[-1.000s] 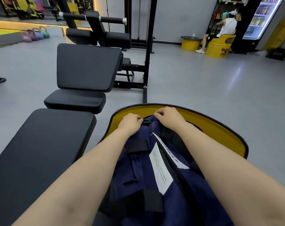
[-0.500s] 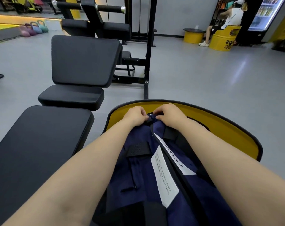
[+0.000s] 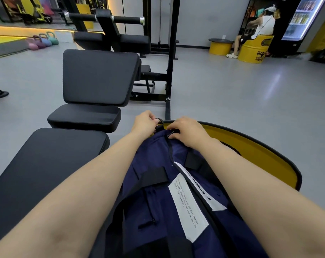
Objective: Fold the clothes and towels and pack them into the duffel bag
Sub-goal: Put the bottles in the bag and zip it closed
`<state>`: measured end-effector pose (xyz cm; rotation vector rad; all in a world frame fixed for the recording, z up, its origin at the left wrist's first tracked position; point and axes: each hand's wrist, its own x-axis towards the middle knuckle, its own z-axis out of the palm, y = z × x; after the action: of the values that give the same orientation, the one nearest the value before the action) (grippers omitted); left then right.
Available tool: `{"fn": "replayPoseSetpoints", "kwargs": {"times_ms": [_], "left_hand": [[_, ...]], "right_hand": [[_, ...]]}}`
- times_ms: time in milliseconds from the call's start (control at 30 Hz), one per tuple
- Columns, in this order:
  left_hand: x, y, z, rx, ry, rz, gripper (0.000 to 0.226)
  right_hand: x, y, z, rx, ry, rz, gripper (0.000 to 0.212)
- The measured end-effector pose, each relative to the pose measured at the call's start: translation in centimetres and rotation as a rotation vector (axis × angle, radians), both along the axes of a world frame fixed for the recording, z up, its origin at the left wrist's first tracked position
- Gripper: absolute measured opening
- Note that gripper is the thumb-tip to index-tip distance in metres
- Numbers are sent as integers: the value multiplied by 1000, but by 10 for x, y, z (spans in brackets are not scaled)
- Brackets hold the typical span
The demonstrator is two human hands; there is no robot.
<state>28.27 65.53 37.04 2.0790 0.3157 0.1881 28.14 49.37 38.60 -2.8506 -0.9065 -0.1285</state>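
A navy duffel bag (image 3: 158, 207) with black straps and white printed labels lies lengthwise in front of me, resting in a yellow seat with a black rim (image 3: 260, 155). Its zip runs closed along the top. At the bag's far end my left hand (image 3: 145, 124) pinches a small black loop or zip pull. My right hand (image 3: 187, 132) grips the navy fabric right beside it, fingers curled over the bag's end. No clothes or towels are visible; the bag's inside is hidden.
A black padded gym bench (image 3: 46, 164) stretches along my left, with its raised backrest (image 3: 98, 77) beyond. A black rack upright (image 3: 171, 58) stands just past the bag. A person sits on a yellow drum seat (image 3: 254, 51) at the far right. Kettlebells (image 3: 43, 40) line the far left.
Both hands have moved further forward to the far end of the bag. The left hand now pinches the small black loop there, and the right hand grips the fabric beside it.
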Motion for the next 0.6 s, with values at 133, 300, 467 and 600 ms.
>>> {"fn": "replayPoseSetpoints", "kwargs": {"times_ms": [133, 300, 467, 600], "left_hand": [[4, 3, -5, -41, 22, 34, 26], [1, 2, -13, -121, 35, 63, 24], [-10, 6, -23, -112, 97, -11, 24], [-16, 5, -31, 18, 163, -41, 42]], "right_hand": [[-4, 0, -4, 3, -108, 74, 25], [-3, 3, -14, -114, -151, 136, 27], [-6, 5, -16, -116, -143, 82, 22], [-8, 4, -14, -93, -85, 60, 22]]}}
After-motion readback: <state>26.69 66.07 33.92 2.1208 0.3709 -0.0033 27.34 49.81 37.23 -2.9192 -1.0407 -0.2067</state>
